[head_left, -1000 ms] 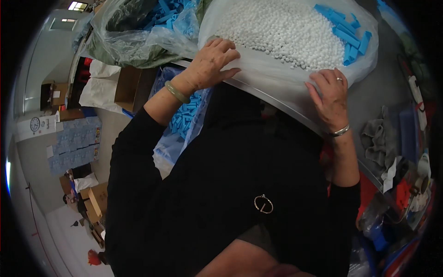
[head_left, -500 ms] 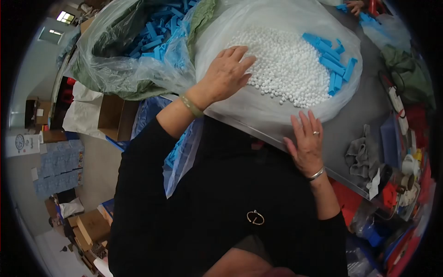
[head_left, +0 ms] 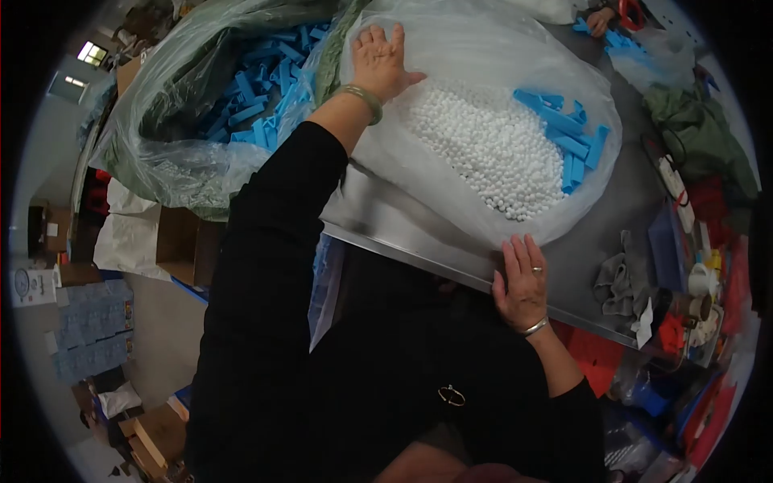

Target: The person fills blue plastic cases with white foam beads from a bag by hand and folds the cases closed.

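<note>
My left hand [head_left: 382, 63] lies with fingers spread on the upper left part of a clear plastic bag [head_left: 451, 48]. White beads [head_left: 491, 153] are heaped in that bag, with several blue strips [head_left: 568, 133] at the right of the heap. My right hand [head_left: 522, 283] rests at the bag's lower edge, near the metal table's front edge [head_left: 419, 259], its fingers extended. Neither hand holds anything visible. Left of my left hand, a large lined bag [head_left: 177, 173] contains many blue pieces [head_left: 258, 88].
A grey cloth [head_left: 620, 282] and a blue bin [head_left: 667, 241] are on the right. Another person's hand [head_left: 600, 22] is at the top right beside blue pieces. An open cardboard box [head_left: 187, 245] stands at left. A green sack [head_left: 696, 133] lies at far right.
My left hand has moved up and left across the bag, away from the beads. My right hand stays near the lower edge. The view has shifted, showing more table.
</note>
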A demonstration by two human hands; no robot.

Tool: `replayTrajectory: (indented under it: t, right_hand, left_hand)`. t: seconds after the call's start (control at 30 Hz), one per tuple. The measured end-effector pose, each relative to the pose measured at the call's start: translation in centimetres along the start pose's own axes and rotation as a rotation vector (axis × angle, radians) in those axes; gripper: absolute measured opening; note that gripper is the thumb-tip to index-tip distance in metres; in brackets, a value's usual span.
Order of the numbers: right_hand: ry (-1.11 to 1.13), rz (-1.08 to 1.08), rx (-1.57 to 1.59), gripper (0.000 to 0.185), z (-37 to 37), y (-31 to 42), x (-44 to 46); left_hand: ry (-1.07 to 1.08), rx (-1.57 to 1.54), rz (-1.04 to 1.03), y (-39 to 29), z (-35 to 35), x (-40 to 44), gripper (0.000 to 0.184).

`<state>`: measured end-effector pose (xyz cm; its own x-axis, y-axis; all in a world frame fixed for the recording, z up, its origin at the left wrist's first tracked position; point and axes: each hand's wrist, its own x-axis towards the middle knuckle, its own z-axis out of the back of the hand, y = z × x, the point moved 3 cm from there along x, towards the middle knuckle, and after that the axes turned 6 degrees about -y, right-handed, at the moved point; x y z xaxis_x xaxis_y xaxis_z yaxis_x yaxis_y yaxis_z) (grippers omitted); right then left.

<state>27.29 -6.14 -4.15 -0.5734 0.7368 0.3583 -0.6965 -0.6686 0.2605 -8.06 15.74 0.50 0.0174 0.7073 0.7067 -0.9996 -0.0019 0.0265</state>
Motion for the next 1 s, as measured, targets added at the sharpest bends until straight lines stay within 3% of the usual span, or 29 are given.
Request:
replayTrajectory:
  t: [0.03,0.1,0.13,0.2,0.23,0.3,0.4,0.43,0.5,0.63,0.7,0.73,0.8,0.83,0.9,1.0]
  right_hand:
    - [-0.002,-0.018,-0.005,0.055,-0.1,0.1,0.0]
    - [-0.003,-0.022,0.039,0.055,0.1,0.1,0.1]
    - [-0.005,-0.040,0.033,0.055,0.2,0.1,0.0]
    - [-0.005,-0.037,0.034,0.054,0.1,0.1,0.1]
    - [-0.013,-0.049,0.040,0.054,0.1,0.1,0.1]
    - [-0.026,-0.043,0.037,0.053,0.1,0.0,0.0]
    - [-0.049,-0.040,0.051,0.052,-0.1,-0.1,-0.2]
    - [-0.054,-0.040,0.058,0.052,-0.2,0.0,-0.4]
    - [-0.074,-0.038,0.057,0.050,-0.4,-0.3,-0.5]
    - [-0.097,-0.020,0.075,0.048,-0.3,-0.3,-0.7]
    - [-0.130,-0.008,0.072,0.046,-0.5,-0.4,-0.8]
    - [-0.143,-0.009,0.076,0.046,-0.5,-0.5,-0.7]
    - [-0.145,-0.003,0.072,0.046,-0.6,-0.5,-0.9]
    - [-0.152,-0.004,0.070,0.046,-0.7,-0.5,-0.9]
    - [-0.156,0.016,0.047,0.047,-0.9,-0.6,-1.0]
    - [-0.157,0.024,0.016,0.047,-1.1,-0.6,-1.1]
  left_hand:
    - [0.003,-0.014,-0.012,0.1,-0.3,0.3,0.072]
    - [0.165,0.045,-0.044,0.6,-1.1,0.6,0.044]
    - [0.167,0.031,-0.058,0.8,-1.8,0.5,0.044]
    - [0.142,-0.032,-0.025,1.2,-2.0,0.9,0.021]
    - [0.145,-0.031,-0.040,1.4,-1.6,1.1,0.021]
    - [0.146,-0.224,0.126,2.1,-0.4,1.6,0.018]
    - [-0.004,-0.203,-0.057,3.2,0.9,1.1,0.016]
    - [-0.002,-0.196,-0.062,2.8,1.7,0.9,0.016]
    - [0.230,-0.054,-0.029,2.0,2.8,0.8,0.017]
    - [0.217,0.078,-0.078,1.2,5.0,0.2,0.030]
    - [0.006,0.147,-0.170,-0.8,6.5,0.0,0.049]
    - [-0.001,0.154,-0.180,-1.7,7.3,0.5,0.049]
    - [-0.028,0.020,-0.260,-3.8,9.3,1.4,0.064]
    - [-0.035,0.021,-0.265,-5.2,10.7,1.9,0.064]
    - [0.084,-0.291,-0.294,-8.4,13.2,2.5,0.065]
    - [-0.042,-0.539,-0.353,-12.6,17.7,2.4,0.062]
